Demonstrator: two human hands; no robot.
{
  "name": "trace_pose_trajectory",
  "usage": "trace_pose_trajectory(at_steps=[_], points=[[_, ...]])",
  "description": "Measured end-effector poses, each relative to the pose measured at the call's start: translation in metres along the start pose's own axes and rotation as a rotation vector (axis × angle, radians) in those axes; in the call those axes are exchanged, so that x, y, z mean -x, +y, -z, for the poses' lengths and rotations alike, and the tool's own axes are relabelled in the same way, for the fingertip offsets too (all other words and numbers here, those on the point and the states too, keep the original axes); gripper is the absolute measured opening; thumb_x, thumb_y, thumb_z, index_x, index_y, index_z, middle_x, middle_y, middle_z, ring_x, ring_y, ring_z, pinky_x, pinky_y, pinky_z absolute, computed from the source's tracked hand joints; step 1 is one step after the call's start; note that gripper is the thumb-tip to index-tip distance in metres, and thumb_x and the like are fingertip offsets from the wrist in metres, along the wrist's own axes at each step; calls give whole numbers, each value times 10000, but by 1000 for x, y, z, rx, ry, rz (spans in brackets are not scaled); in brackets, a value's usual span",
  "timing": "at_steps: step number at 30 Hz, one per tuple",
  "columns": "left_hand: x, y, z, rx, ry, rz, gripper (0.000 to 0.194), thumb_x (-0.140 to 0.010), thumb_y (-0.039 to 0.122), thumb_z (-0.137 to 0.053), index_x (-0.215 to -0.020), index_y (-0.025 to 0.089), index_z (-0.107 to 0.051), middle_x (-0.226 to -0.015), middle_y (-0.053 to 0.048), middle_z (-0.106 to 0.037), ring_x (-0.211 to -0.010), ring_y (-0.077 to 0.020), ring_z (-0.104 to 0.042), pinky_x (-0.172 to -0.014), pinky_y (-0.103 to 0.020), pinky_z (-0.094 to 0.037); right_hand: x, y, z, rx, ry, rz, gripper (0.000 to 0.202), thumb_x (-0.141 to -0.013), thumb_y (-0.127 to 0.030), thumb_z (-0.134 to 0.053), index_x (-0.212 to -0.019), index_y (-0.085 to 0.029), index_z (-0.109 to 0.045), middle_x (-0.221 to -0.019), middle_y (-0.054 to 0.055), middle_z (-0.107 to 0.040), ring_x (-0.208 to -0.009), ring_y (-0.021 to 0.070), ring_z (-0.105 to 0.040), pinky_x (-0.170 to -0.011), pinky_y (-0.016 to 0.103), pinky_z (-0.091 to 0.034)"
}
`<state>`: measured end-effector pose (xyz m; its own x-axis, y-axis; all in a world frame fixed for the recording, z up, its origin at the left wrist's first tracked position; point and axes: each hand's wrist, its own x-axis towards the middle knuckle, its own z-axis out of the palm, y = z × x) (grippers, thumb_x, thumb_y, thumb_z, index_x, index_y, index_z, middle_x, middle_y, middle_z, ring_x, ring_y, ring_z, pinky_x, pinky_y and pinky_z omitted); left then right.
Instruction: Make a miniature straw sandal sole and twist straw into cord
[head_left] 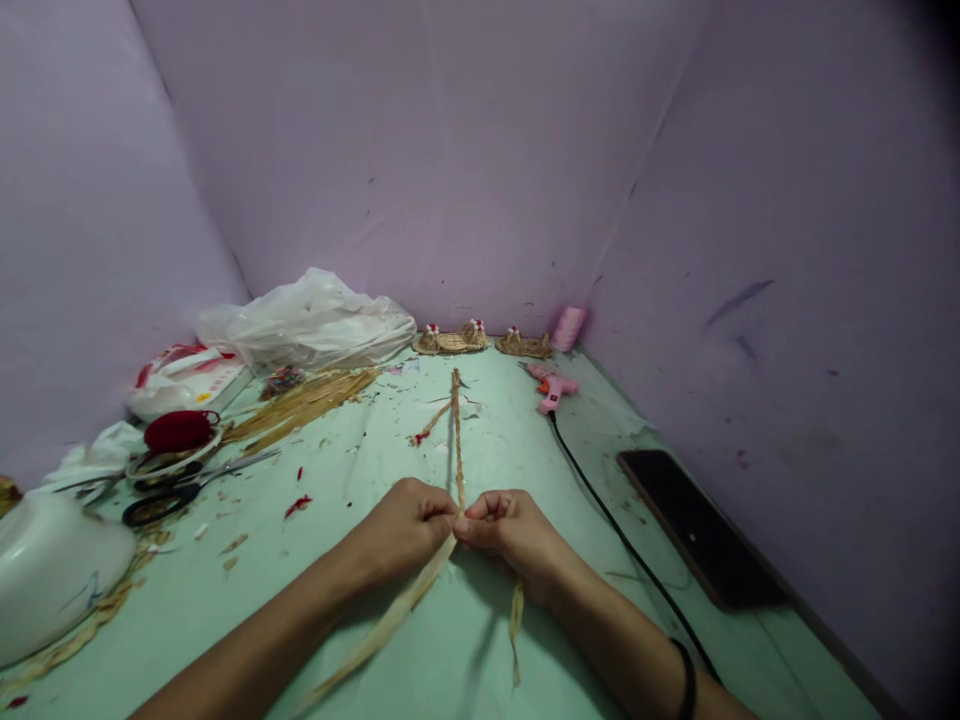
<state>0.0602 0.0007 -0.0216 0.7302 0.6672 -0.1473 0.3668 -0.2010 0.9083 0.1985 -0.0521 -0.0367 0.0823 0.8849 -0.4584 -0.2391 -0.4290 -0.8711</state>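
A thin tan braid [458, 440] runs away from my hands over the pale green table, its far end near the middle. My left hand [416, 525] pinches the near end of the braid from the left. Touching it there, my right hand [506, 535] is closed on the same end with thumb and fingers. One wide pale strip [390, 625] trails from the pinch toward the lower left. A narrower yellowish strip [516, 625] hangs below my right hand. Beside the braid's far part lies a short braided piece [433, 425] with a red end.
Scissors [195, 490], a red pincushion-like object [180, 432], dry strips [300, 408], a plastic bag [315, 325] and a white bowl-like object [56, 570] are left. Woven sandals [454, 342] and pink thread [568, 328] stand behind. A pink glue gun [553, 388] and phone [697, 525] lie right.
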Motion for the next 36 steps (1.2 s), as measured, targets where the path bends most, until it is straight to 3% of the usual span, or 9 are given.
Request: trace_pose_trajectory(at_steps=[4,8,13,19,23,26,29,33,36], points=[[5,1,2,-233,56,-53,184,-646,200,-428,-533,128,-555,-477,37,-353,-482,-80,-305,-444,-207,-202,-1,1,-2,41,52,10,315,-389,-260,-766,-493,-132,-497,-383,-49,-493,-376,39,-374,-409,191,-230],[4,1,-2,-225,84,2,155,-614,190,-421,-488,135,-492,-470,41,-317,-470,-76,-289,-432,-205,-192,-1,-2,-2,113,58,-15,263,-423,-239,-731,-473,-142,-492,-315,-86,-395,-325,19,-263,-372,201,-131],[1,0,-2,-260,63,-4,152,-615,174,-407,-465,146,-404,-476,46,-273,-481,-68,-273,-436,-198,-188,0,-3,-1,116,-23,-4,133,-494,-233,-629,-522,-133,-546,-355,-82,-397,-313,16,-231,-356,218,-85],[2,1,6,-347,21,-7,177,-665,216,-414,-514,141,-468,-481,45,-317,-481,-68,-298,-440,-194,-206,0,-2,-2,135,-4,12,85,-511,-197,-593,-528,-138,-536,-344,-85,-394,-305,17,-238,-358,212,-118],[9,11,8,-497,77,100,240,-680,259,-439,-473,140,-465,-449,37,-344,-464,-73,-325,-439,-201,-213,-1,-2,-6,192,16,53,87,-518,-174,-594,-505,-139,-515,-370,-66,-445,-332,21,-281,-370,199,-160],[19,20,-7,-608,166,144,255,-721,267,-413,-539,142,-540,-508,-2,-492,-496,-103,-430,-467,-214,-271,-1,0,-7,147,-1,73,73,-521,-160,-584,-513,-138,-515,-413,-41,-506,-363,34,-342,-385,192,-197],[28,24,-31,-807,227,109,241,-746,194,-376,-743,147,-612,-646,-64,-618,-575,-166,-543,-537,-263,-362,1,1,-6,73,-4,62,74,-519,-152,-589,-528,-140,-516,-415,-43,-509,-366,36,-354,-397,188,-223],[34,18,-62,-1052,227,24,337,-700,44,-358,-930,95,-598,-711,-118,-645,-581,-194,-586,-519,-281,-419,5,2,-6,-37,-19,38,104,-519,-176,-607,-539,-145,-510,-440,-33,-527,-388,48,-396,-413,190,-261],[38,15,-73,-1094,192,-132,303,-695,20,-365,-847,85,-619,-677,-121,-636,-535,-187,-577,-466,-265,-417,5,2,-4,-54,-66,12,124,-528,-205,-612,-535,-144,-504,-448,-28,-525,-369,43,-374,-392,191,-238]])
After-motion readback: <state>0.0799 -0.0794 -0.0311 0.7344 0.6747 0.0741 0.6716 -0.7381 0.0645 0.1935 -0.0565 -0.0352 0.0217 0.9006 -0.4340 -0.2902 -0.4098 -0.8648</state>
